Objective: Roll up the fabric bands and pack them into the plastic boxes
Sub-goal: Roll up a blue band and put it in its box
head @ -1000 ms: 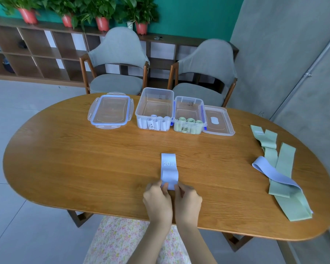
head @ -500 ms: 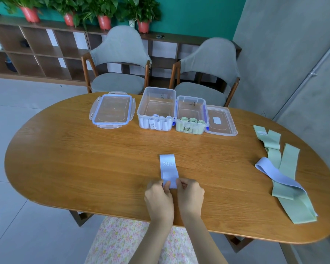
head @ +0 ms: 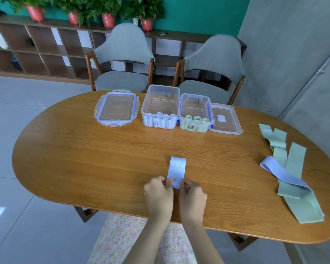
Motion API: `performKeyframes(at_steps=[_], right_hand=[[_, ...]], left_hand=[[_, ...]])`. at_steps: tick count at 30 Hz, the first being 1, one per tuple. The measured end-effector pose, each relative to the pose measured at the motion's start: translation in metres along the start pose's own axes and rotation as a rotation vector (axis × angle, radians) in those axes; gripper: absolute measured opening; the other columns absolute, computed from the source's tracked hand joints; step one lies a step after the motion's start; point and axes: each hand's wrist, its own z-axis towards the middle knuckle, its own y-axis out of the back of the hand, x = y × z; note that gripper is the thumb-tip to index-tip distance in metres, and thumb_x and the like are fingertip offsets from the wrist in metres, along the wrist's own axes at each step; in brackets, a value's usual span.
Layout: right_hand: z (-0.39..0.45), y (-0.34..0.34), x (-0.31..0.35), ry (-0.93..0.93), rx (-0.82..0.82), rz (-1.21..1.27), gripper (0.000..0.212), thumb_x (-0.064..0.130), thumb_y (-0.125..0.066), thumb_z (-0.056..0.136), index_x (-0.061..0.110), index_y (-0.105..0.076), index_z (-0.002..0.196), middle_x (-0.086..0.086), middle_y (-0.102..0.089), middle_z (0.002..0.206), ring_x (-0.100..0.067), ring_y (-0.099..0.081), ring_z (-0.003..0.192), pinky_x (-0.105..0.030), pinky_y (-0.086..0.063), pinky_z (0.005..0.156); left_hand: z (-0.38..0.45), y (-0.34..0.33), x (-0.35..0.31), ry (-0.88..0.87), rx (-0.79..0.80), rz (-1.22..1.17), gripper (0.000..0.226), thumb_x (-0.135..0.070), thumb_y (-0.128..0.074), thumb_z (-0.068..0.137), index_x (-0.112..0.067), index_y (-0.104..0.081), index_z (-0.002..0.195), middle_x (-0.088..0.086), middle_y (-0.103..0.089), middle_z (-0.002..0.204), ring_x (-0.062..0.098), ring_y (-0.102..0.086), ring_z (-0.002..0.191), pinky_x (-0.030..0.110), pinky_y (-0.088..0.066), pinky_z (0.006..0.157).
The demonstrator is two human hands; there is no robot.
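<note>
Single view from my head, wide-angle, facing forward and down across the oval table (head: pixel 84 159), my hands close at bottom centre, plastic boxes (head: pixel 160 103) at mid-distance, chairs (head: pixel 122 60) and shelf beyond.

Left hand (head: pixel 158 193) and right hand (head: pixel 192 195) pinching blue band (head: pixel 176 169) on table (head: pixel 84 159)

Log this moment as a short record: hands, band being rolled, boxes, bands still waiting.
left hand: pinches the near end of the blue band
right hand: pinches the same end
blue band: flat on the table, near end being rolled
left box: open, white rolls inside
right box: open, green rolls inside
lids: one left of the boxes, one right
waiting: green bands and a loose blue band, table's right side
</note>
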Motion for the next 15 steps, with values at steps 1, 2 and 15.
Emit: performKeyframes(at_steps=[1, 2, 15], right_hand=[[0.002, 0.001, 0.002, -0.01, -0.015, 0.024, 0.013, 0.023, -0.057, 0.093, 0.016, -0.067, 0.089, -0.003, -0.065, 0.084, -0.019, -0.058, 0.074, -0.03, -0.042, 0.063], [0.003, 0.001, 0.004, -0.01, -0.031, 0.036, 0.011, 0.023, -0.058, 0.092, 0.016, -0.066, 0.09, -0.002, -0.063, 0.086, -0.017, -0.057, 0.074, -0.029, -0.042, 0.064], [0.01, 0.0, -0.001, 0.124, 0.001, 0.033, 0.013, 0.009, -0.061, 0.089, 0.008, -0.072, 0.095, -0.007, -0.065, 0.094, -0.018, -0.06, 0.079, -0.022, -0.036, 0.066]], left_hand=[[0.003, 0.0, -0.001, 0.009, 0.007, -0.001, 0.031, -0.034, -0.068, 0.083, -0.011, -0.062, 0.064, 0.004, -0.063, 0.062, 0.026, -0.058, 0.067, 0.033, -0.043, 0.058], [0.006, -0.001, -0.002, 0.013, 0.01, 0.002, 0.031, -0.035, -0.067, 0.083, -0.011, -0.062, 0.065, 0.004, -0.062, 0.063, 0.026, -0.057, 0.067, 0.031, -0.04, 0.057], [0.004, -0.016, -0.004, -0.074, -0.049, 0.068, 0.018, -0.027, -0.057, 0.092, -0.015, -0.071, 0.089, 0.006, -0.067, 0.083, 0.026, -0.061, 0.078, 0.026, -0.033, 0.062]])
